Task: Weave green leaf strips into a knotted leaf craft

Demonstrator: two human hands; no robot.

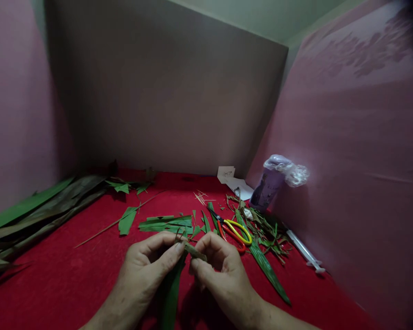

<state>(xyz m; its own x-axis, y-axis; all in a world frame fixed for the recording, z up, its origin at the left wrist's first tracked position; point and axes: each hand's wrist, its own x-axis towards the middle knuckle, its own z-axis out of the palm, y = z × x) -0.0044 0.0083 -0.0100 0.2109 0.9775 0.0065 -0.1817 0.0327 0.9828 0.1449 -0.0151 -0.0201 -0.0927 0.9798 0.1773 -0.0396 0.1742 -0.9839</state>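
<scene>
My left hand [154,256] is closed in a pinch at the top of a long green leaf strip [170,293], which hangs down toward the bottom edge of the view. A small folded piece of brownish-green leaf [195,251] spans the gap between the hands. Its other end is pinched by my right hand [223,270], thumb against curled fingers. Thin dry ends poke up above my left fingertips. Just beyond my right hand lie scissors [239,232] with red and yellow handles. Cut green leaf pieces [165,223] rest on the red cloth behind my left hand.
Long leaves [51,211], partly dried, lie at left beside a thin stick [106,227]. Toothpicks [200,197] and white papers [239,187] sit farther back. At right are leaf scraps [266,229], a purple cup [266,188] with plastic wrap, and a syringe [303,247] near the pink wall.
</scene>
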